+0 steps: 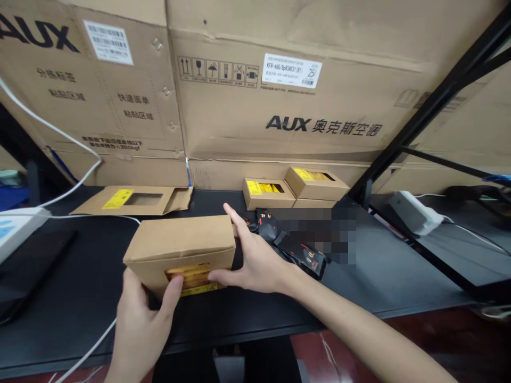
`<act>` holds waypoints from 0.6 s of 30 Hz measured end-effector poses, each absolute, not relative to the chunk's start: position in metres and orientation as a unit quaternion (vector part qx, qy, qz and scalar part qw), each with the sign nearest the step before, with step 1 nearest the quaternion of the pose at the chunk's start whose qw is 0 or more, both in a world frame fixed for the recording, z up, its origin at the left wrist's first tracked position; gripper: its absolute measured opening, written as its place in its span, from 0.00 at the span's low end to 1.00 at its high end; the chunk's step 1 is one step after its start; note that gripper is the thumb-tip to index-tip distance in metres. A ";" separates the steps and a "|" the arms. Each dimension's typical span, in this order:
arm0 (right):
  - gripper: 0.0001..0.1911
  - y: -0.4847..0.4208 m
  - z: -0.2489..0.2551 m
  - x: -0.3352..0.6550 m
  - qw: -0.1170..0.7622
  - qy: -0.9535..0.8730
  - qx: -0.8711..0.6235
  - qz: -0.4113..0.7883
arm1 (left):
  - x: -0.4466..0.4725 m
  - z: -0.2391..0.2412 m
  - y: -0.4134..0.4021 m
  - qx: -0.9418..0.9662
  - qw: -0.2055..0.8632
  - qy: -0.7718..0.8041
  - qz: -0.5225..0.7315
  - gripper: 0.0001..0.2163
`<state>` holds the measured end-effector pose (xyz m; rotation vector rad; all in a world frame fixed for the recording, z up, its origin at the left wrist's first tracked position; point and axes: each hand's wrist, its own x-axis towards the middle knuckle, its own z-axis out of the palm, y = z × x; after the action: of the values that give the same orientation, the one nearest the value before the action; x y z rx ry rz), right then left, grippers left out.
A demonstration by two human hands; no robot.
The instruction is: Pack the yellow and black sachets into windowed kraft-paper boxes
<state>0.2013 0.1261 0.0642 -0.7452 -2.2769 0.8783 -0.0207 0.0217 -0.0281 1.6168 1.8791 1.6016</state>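
A brown cardboard box [179, 239] with a window and a yellow label on its near face is between my two hands, tilted above the black table. My left hand [146, 314] grips its lower left, the thumb lying over the window. At the right end, my right hand [255, 260] holds it with the thumb on the near face and a finger stretched along the far side. Yellow contents show through the window. Just beyond my right wrist lie several black packets [301, 252] with gold and red print.
Closed windowed boxes [317, 183] stand at the back right. A flattened box [147, 199] lies at the back left. Big AUX cartons [223, 122] wall the rear. White cables, a black tablet-like slab [35, 271] and a white adapter [415, 213] flank the work area.
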 end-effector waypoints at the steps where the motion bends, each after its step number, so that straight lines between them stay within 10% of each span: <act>1: 0.54 0.125 0.064 0.200 0.296 -0.840 -0.294 0.347 | -0.021 -0.030 0.021 0.532 0.120 0.644 0.536 0.32; 10: 0.26 0.184 0.070 0.207 0.541 -0.480 -0.431 0.539 | -0.016 -0.010 0.023 0.534 0.042 0.667 0.518 0.20; 18: 0.07 0.227 0.071 0.253 0.591 -0.340 -0.493 0.540 | -0.018 -0.023 0.031 0.628 -0.017 0.661 0.410 0.16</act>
<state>0.2531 0.2271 0.0713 -1.1484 -0.7900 1.2577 -0.0175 0.0307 -0.0232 1.9941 2.0991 1.3029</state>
